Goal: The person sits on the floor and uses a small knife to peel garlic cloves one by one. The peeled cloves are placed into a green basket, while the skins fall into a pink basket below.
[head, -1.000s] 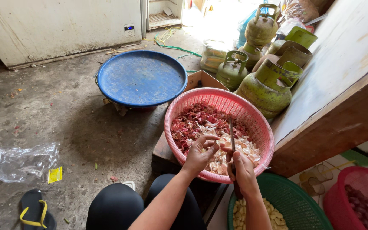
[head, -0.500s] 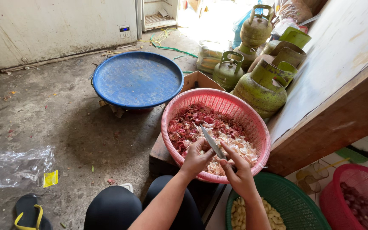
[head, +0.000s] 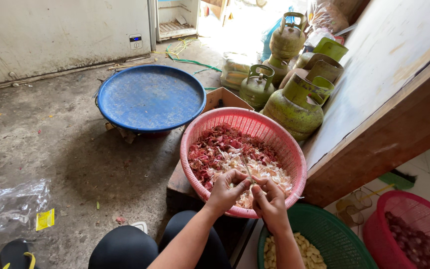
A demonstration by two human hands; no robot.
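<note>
My left hand [head: 226, 188] and my right hand [head: 270, 201] meet over the near rim of a pink plastic basket [head: 297, 154]. The basket holds a heap of red and white peels [head: 220, 149]. A thin knife [head: 247, 170] sticks up from my right hand, its blade pointing away from me between the two hands. The fingers of my left hand are pinched on a small piece against the blade; what it is I cannot make out. Just below my right wrist stands a green basket [head: 347, 239] with pale peeled cloves [head: 284, 249].
A red basket [head: 374, 221] of dark shallots [head: 414, 244] is at the far right. A blue round tray [head: 150, 97] lies on the concrete floor behind. Several green gas cylinders [head: 294, 107] stand beside a slanted wooden board [head: 389, 99]. A plastic bag [head: 11, 204] and sandal [head: 16, 256] lie left.
My hands have drawn closer together at the basket's near rim. The knife blade swung from upright to slanted and back near upright. The camera has shifted a little.
</note>
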